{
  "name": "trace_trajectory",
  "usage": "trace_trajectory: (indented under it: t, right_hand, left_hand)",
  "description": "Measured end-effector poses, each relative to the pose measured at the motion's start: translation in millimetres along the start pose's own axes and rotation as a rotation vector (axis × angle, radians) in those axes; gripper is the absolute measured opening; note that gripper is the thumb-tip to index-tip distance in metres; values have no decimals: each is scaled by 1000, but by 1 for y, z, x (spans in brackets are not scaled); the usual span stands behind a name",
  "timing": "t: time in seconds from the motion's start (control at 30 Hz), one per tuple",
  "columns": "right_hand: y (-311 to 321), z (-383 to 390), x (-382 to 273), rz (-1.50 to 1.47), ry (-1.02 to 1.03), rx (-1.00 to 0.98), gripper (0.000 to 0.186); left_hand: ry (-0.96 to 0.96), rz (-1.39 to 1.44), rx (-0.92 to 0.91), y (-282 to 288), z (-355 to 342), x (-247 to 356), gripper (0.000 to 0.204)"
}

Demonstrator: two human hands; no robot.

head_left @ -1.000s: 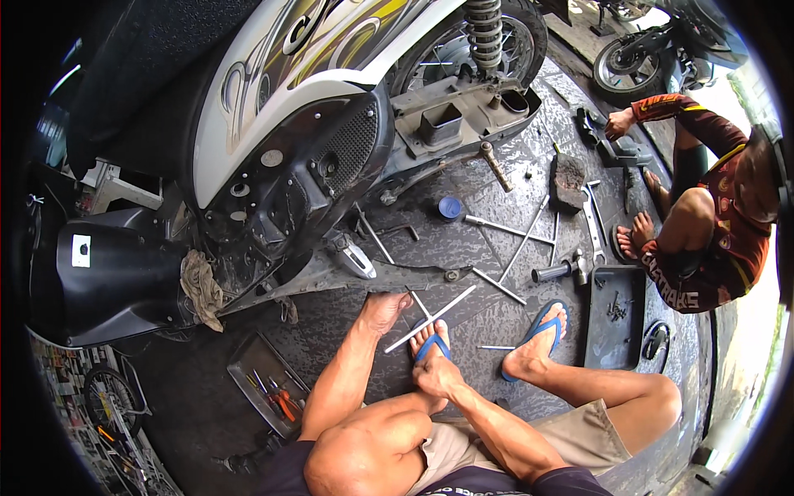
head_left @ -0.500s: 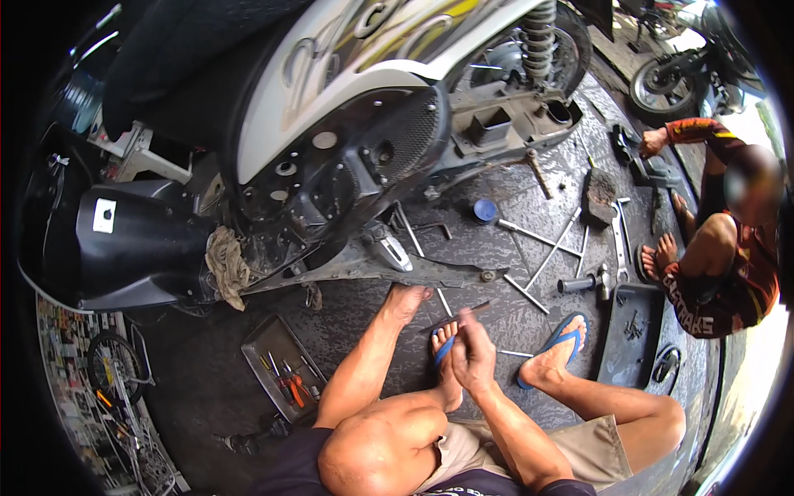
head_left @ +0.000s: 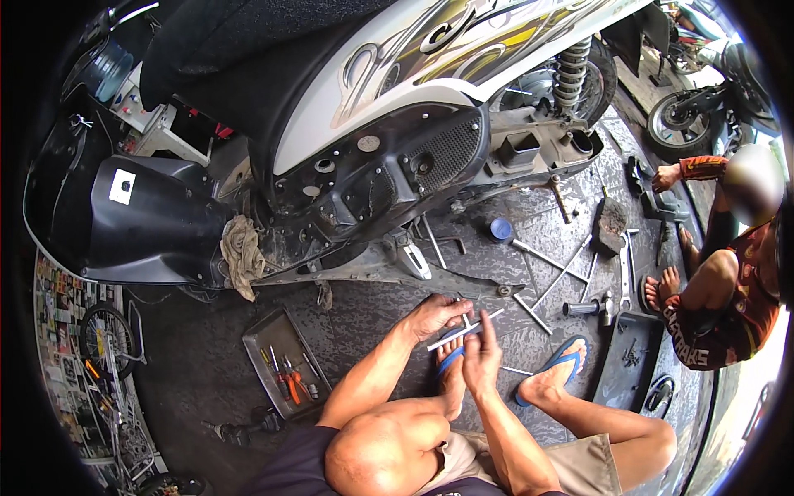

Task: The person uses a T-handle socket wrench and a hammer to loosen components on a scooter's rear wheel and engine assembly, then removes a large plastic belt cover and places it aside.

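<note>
A T-handle wrench (head_left: 447, 339) is up off the floor between my two hands, its crossbar slanting across in front of me. My left hand (head_left: 436, 317) is closed with the fingers pinching it near the shaft. At the crossbar, my right hand (head_left: 482, 360) grips with its thumb side while a finger points up past the bar. Just beyond my hands lies the long metal frame edge (head_left: 364, 271) of a white and black scooter (head_left: 397, 91). Its lowered side stand (head_left: 413, 259) hangs nearby.
A tray of screwdrivers and pliers (head_left: 256, 347) lies left; a black tray with bolts (head_left: 608, 376) lies right. Past my foot are a hammer (head_left: 608, 307), a blue-lidded tub (head_left: 501, 229), a stone block (head_left: 611, 223) and more T-wrenches (head_left: 566, 271). A co-worker (head_left: 728, 281) squats at right.
My left hand has come from the scooter's lower edge to the wrench near my right hand. The wrench, earlier mostly hidden behind the right hand, now shows its crossbar. The view has shifted slightly.
</note>
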State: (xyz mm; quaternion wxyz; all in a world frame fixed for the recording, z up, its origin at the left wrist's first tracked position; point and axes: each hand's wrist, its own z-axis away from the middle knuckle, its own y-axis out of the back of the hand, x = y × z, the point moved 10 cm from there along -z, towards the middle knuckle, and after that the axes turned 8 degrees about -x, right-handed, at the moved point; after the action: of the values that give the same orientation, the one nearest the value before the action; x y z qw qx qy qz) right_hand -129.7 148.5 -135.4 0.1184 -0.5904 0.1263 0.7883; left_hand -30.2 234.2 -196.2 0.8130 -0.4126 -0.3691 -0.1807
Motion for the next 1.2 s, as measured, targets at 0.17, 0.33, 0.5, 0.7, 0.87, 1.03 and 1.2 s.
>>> trace_trajectory:
  t: [0.17,0.33,0.5,0.7,0.87,1.03,1.2]
  right_hand:
    - [-9,-1,-44,620,260,-82,42]
    - [-22,10,-73,856,482,49,65]
    - [-36,-34,13,-567,-282,-70,42]
    - [-24,-41,3,5,-153,-57,33]
    - [-46,-37,27,-102,-159,-102,32]
    - [-52,-50,53,-37,-95,-117,30]
    - [-52,-55,66,-48,-99,-177,28]
  left_hand:
    - [25,-15,6,1,0,-4,19]
    - [-156,91,183,21,1,9,7]
    - [-243,74,290,35,2,24,6]
    - [112,-1128,403,-16,59,99,27]
    - [-664,-1421,192,-158,61,178,32]
    - [-896,-1657,-182,-229,22,149,48]
    - [-888,-1662,-212,-236,-15,133,50]
